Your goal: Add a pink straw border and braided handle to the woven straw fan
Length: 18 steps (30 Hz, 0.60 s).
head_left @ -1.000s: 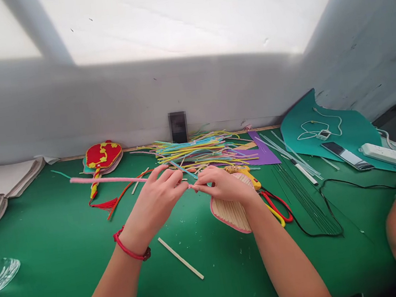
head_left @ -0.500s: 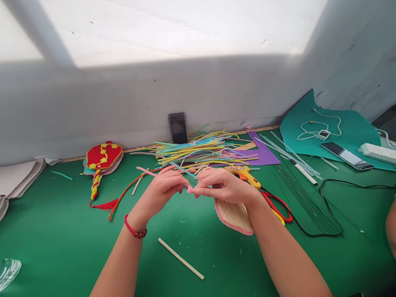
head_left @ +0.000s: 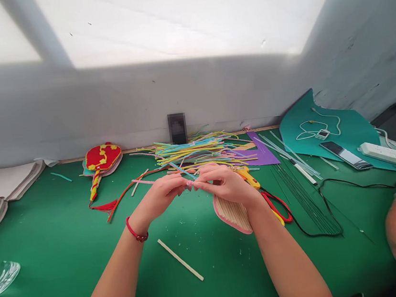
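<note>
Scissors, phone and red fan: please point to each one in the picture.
Scissors (head_left: 280,207), head view, on the red handle loop.
Phone (head_left: 346,155), head view, on the dark screen.
Red fan (head_left: 102,156), head view, on its red face.

Both hands, left (head_left: 162,194) and right (head_left: 224,184), meet fingertip to fingertip, fingers pinched.

On the counter (head_left: 51,243), the strips (head_left: 198,151) lie behind the scissors (head_left: 275,204), with a stick (head_left: 180,260) nearest and a phone (head_left: 346,155) far right.
</note>
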Motion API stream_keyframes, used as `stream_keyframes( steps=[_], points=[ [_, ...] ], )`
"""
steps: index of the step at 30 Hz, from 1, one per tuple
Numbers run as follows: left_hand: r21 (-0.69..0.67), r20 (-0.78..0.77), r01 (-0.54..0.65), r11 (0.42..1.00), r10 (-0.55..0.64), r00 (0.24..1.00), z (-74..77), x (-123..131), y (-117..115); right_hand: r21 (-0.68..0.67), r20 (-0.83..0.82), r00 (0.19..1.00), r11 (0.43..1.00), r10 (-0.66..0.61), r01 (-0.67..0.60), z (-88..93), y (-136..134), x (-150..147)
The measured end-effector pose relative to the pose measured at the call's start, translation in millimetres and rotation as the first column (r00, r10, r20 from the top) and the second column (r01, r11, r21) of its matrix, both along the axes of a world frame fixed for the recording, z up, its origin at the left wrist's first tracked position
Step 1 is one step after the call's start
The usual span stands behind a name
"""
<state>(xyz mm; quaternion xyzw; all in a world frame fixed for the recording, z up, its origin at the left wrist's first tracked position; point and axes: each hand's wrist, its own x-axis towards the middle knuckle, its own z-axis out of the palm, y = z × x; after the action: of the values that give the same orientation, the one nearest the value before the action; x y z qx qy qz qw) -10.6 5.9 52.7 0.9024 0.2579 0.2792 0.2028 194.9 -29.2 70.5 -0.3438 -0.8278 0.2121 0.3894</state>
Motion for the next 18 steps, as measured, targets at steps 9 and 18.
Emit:
stream_keyframes(
  steps=[9,18],
  points=[
    [0.396,-0.344,-0.118,0.911,0.266,0.901,16.9,12.3,-29.1,0.075,0.123,0.978,0.985,-0.167,0.159,-15.5,14.7,6.6],
    [0.489,-0.305,-0.060,0.870,0.235,0.923,18.4,5.7,-27.6,0.086,0.198,0.971,0.989,-0.135,0.120,-22.8,16.9,-0.3]
  ],
)
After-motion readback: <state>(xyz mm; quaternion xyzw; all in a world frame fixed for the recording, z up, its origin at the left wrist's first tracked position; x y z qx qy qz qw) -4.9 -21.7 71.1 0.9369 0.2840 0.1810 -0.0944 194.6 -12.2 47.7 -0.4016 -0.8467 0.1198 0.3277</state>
